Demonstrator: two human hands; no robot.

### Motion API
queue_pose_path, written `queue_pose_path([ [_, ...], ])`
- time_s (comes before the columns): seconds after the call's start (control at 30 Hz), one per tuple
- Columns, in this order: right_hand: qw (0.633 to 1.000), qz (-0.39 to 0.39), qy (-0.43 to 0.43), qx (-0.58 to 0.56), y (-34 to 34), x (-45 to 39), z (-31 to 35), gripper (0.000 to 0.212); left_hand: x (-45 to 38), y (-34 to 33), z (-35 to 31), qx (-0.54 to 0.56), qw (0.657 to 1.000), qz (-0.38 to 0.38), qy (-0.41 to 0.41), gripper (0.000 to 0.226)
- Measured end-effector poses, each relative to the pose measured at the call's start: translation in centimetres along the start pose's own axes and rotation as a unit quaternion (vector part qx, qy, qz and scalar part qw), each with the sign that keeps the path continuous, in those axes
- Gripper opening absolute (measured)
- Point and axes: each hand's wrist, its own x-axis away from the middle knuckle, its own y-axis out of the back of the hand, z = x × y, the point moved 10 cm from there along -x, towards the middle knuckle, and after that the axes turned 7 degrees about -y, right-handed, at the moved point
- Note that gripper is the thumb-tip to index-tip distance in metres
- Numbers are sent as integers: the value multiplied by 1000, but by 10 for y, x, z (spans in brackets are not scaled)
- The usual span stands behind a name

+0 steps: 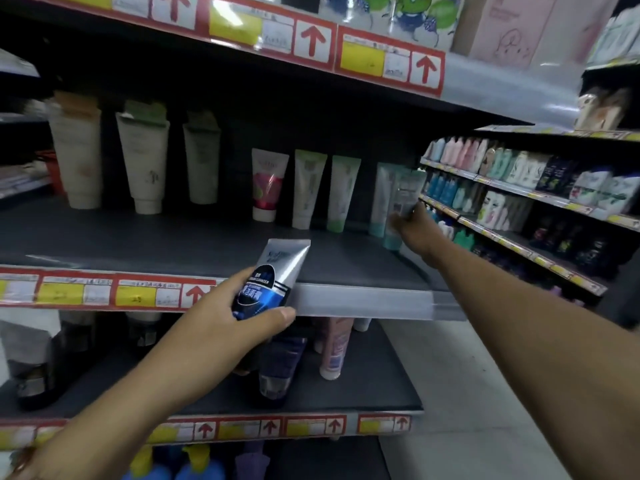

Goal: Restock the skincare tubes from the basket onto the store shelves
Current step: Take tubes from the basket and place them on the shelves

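Left hand fingers grasp a glossy silver-blue tube; right hand fingers grip a pale teal tube.

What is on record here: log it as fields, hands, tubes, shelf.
left hand: grips a silver and blue tube in front of the shelf edge
right hand: holds a pale green tube at the right end of the middle shelf
shelf row: tubes standing cap down, among them a pink one
basket: not in view
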Motion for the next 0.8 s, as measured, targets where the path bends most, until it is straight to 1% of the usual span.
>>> queue_pose_path([
  [0.07,1000,2,-1,0,0,1,2,36,5,2,-1,-6,1000,8,-4,37],
  [0.13,999,18,-12,-24,-1,8,4,37,8,5,0,-3,1000,5,-2,39],
  [0.17,999,14,-26,-42,1,16,7,40,10,6,1,1,1000,2,2,41],
  [0.23,996,-58,-45,-54,22,39,12,50,15,6,3,9,1000,-2,11,40],
  [0.27,993,-104,-31,-47,34,54,17,54,19,6,4,15,1000,-2,10,39],
  [0.3,990,-141,0,-33,42,73,24,57,26,6,6,19,1000,3,8,37],
  [0.33,986,-158,45,-18,44,97,33,58,32,6,10,17,1000,10,8,36],
  [0.4,980,-140,143,-2,27,153,46,49,48,7,25,9,999,23,30,36],
  [0.47,975,-85,207,-11,-6,215,48,33,63,10,47,-10,997,33,63,43],
  [0.53,973,-11,228,-34,-49,268,44,25,79,15,70,-32,994,45,97,56],
  [0.57,977,41,204,-45,-76,286,36,25,87,19,82,-37,992,46,114,63],
  [0.6,982,114,139,-63,-109,297,21,28,94,23,90,-39,990,43,125,66],
  [0.63,973,207,40,-93,-146,307,2,34,99,27,96,-44,990,39,131,68],
  [0.67,943,303,-58,-126,-183,322,-14,43,103,30,101,-45,990,33,132,68],
  [0.7,900,381,-127,-169,-214,339,-20,50,107,33,106,-40,989,27,138,66],
  [0.73,863,433,-155,-207,-237,352,-19,51,111,36,110,-29,989,22,145,62],
  [0.77,835,465,-168,-241,-252,361,-11,48,115,38,114,-19,988,20,152,53],
  [0.8,813,481,-179,-275,-262,365,-4,45,119,41,116,-20,987,22,157,39],
])
